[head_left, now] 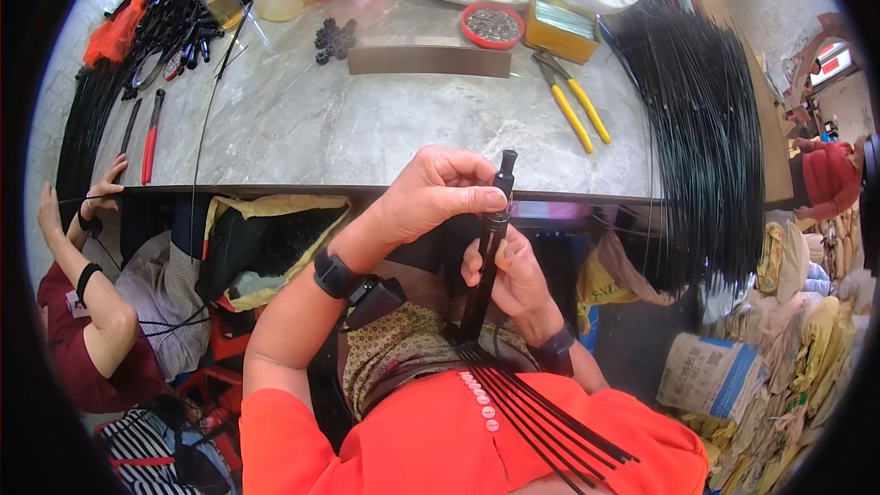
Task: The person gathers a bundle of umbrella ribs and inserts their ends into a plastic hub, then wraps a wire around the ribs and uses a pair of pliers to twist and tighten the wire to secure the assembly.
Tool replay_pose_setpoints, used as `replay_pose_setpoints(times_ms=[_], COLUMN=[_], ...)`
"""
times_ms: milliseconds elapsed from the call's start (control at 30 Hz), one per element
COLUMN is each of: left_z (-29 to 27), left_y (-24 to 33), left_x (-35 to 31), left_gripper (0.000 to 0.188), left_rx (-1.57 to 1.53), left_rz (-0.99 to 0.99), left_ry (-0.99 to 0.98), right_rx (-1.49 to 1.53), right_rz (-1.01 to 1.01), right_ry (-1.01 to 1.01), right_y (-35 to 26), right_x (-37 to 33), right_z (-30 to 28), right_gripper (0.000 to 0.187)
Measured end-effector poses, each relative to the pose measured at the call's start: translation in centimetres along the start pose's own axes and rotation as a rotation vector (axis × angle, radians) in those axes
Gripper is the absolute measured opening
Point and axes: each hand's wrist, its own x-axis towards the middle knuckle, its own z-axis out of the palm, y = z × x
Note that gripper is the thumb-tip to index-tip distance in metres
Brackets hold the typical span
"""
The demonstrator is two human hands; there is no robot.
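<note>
Upright in front of my chest is a black umbrella frame (478,304), its thin dark ribs (541,417) fanning down over the orange shirt. My left hand (445,185) pinches it near the top, thumb and fingers closed just below the narrow black end piece (507,162). Lower down, my right hand (521,282) is wrapped round the black shaft from the right side. Both hands are above my lap, just in front of the table edge.
On the grey stone table (403,147) lie yellow-handled pliers (573,103), a flat metal bar (429,61), a red bowl of small metal parts (492,26) and a yellow box (561,29). Long black rods (701,128) overhang the right edge. A co-worker (110,335) sits at left.
</note>
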Motion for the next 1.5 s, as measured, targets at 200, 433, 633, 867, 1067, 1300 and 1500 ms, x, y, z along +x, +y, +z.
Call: replay_pose_setpoints(times_ms=[200, 433, 633, 867, 1067, 1300, 1500], left_z=[-0.5, 0.2, 1.3, 0.4, 1.2, 1.1, 0.9], left_y=[-0.4, 1.2, 2.7, 1.7, 2.1, 1.8, 2.3], left_x=[0.3, 0.6, 0.5, -1.3, -1.3, -1.4, -0.6], left_gripper=[0.012, 0.011, 0.018, 0.009, 0.01, 0.014, 0.026], left_rx=[-0.046, 0.088, 0.462, 0.31, 0.267, 0.202, 0.205], left_rz=[-0.011, -0.107, -0.066, -0.04, -0.055, -0.079, -0.142], left_ry=[-0.006, 0.155, 0.17, 0.238, 0.202, 0.191, 0.142], right_rx=[-0.006, 0.027, -0.112, -0.01, 0.03, 0.024, -0.081], right_rz=[0.017, 0.013, -0.03, 0.039, 0.015, 0.035, -0.007], right_ry=[0.018, 0.054, 0.106, 0.042, 0.031, 0.018, 0.047], right_y=[0.1, 0.1, -0.9, 0.2, 0.2, 0.2, -0.5], right_x=[0.1, 0.7, 0.1, 0.4, 0.1, 0.0, 0.2], right_z=[0.0, -0.4, 0.8, 0.0, 0.5, 0.5, 1.2], right_gripper=[0.045, 0.04, 0.03, 0.027, 0.022, 0.025, 0.036])
